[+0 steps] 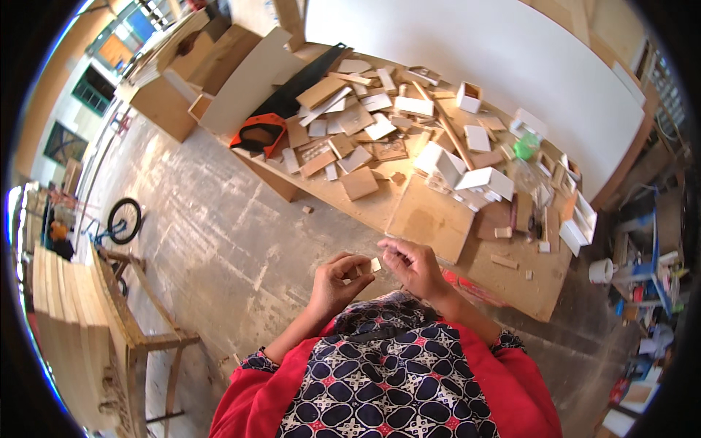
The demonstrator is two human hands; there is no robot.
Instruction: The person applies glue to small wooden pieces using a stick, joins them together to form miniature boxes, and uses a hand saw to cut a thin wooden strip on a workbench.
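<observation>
In front of my chest, my left hand is closed with thumb and fingertips pinching a small pale wooden block. Close to its right, my right hand has its fingers curled in, apart from the block. Whether those fingers hold something small cannot be made out. Both hands are in the air just short of the workbench. A flat wooden board on the bench lies nearest to my right hand.
Wood offcuts are heaped across the bench beside a handsaw with an orange handle. White-faced small boxes and a green item lie to the right. A wooden trestle with stacked planks stands left.
</observation>
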